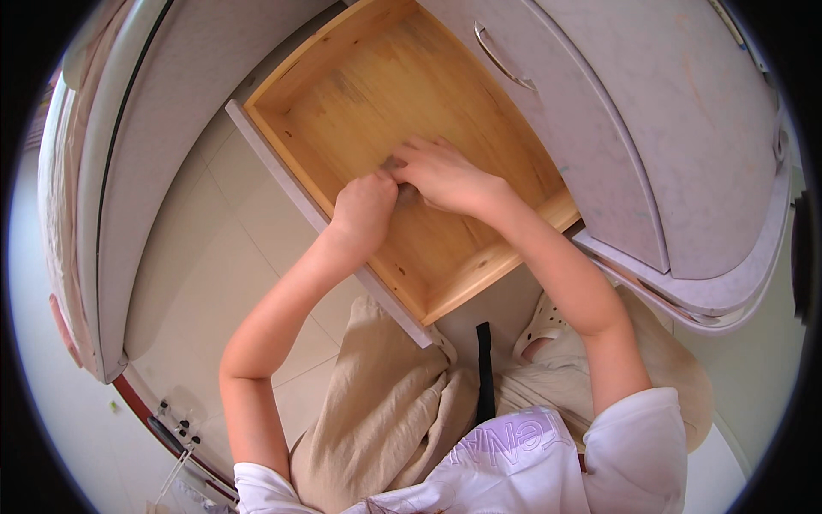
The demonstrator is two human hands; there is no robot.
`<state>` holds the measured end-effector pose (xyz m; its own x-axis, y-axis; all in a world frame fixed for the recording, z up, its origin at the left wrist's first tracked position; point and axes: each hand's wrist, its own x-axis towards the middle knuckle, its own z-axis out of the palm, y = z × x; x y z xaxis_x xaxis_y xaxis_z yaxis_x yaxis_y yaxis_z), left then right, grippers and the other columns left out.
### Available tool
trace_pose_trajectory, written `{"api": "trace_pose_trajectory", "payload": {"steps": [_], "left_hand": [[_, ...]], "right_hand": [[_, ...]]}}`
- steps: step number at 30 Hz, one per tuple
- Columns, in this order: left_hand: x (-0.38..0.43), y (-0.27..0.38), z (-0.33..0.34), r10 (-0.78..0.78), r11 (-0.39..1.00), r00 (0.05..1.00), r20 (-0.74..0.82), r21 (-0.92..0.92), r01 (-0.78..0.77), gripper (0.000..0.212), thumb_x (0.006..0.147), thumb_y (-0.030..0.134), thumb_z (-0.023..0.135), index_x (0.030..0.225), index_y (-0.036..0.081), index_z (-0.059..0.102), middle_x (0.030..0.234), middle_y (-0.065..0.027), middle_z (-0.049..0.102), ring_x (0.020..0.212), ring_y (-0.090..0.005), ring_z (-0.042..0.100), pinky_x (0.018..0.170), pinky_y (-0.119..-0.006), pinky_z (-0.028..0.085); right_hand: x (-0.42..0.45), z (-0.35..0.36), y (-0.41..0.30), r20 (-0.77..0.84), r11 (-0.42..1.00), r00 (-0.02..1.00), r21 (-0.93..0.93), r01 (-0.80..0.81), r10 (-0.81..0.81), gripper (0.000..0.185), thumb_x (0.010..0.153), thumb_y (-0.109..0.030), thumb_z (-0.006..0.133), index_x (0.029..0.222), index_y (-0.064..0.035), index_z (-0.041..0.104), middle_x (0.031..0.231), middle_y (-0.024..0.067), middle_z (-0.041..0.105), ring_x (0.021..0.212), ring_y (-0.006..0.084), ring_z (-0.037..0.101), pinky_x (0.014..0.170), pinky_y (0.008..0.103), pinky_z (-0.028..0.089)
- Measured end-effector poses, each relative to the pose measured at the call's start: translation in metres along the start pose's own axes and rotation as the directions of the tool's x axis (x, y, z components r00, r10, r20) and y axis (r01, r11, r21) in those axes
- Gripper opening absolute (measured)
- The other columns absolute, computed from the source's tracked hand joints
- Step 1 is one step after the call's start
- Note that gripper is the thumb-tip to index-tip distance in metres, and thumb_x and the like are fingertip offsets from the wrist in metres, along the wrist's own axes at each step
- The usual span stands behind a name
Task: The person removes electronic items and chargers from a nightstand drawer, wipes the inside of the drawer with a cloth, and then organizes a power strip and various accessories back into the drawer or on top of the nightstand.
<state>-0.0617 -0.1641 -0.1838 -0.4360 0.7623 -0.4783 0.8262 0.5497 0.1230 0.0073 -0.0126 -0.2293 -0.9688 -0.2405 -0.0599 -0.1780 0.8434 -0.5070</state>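
Both hands meet over a pulled-out wooden drawer (359,103) with a pale lilac front. My left hand (366,202) is curled, its fingertips closed on a small, greyish, partly see-through item (407,194). From the other side, my right hand (440,172) pinches the same item, thumb and fingers close to the left hand. The item looks soft, like a bag or cloth, but blur and the fingers hide most of it. Beneath the hands lies the drawer's bare wood bottom, with a grey smudge towards the far end.
A lilac cabinet door (578,128) with a curved metal handle (504,58) stands right of the drawer. Another pale panel (186,77) rises at left above the tiled floor (212,257). A black strap (485,372) hangs between my knees. Black casters (183,427) show at lower left.
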Motion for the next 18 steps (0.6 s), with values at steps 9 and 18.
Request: {"api": "trace_pose_trajectory", "payload": {"steps": [9,18], "left_hand": [[-0.008,0.009,0.011,0.075,0.993,0.997,-0.009,-0.094,-0.076,0.03,0.072,0.005,0.077,0.091,-0.006,0.057,0.082,-0.0226,0.067,0.08,-0.037,0.068,0.071,-0.041,0.056],[-0.012,0.017,0.016,0.101,0.972,0.993,0.052,-0.219,-0.088,0.038,0.072,0.013,0.081,0.096,-0.004,0.059,0.082,-0.0214,0.067,0.081,-0.0373,0.067,0.072,-0.043,0.055]], "right_hand": [[-0.017,-0.006,-0.003,0.101,0.999,0.995,0.036,-0.013,0.01,0.03,0.075,0.001,0.065,0.098,-0.0165,0.073,0.11,0.0012,0.06,0.116,0.0239,0.05,0.095,0.0442,0.043],[-0.031,-0.005,-0.008,0.114,1.0,0.993,-0.023,-0.008,0.01,0.029,0.074,0.003,0.063,0.097,-0.0135,0.071,0.104,0.0002,0.06,0.109,0.0218,0.052,0.093,0.0392,0.042]]}}
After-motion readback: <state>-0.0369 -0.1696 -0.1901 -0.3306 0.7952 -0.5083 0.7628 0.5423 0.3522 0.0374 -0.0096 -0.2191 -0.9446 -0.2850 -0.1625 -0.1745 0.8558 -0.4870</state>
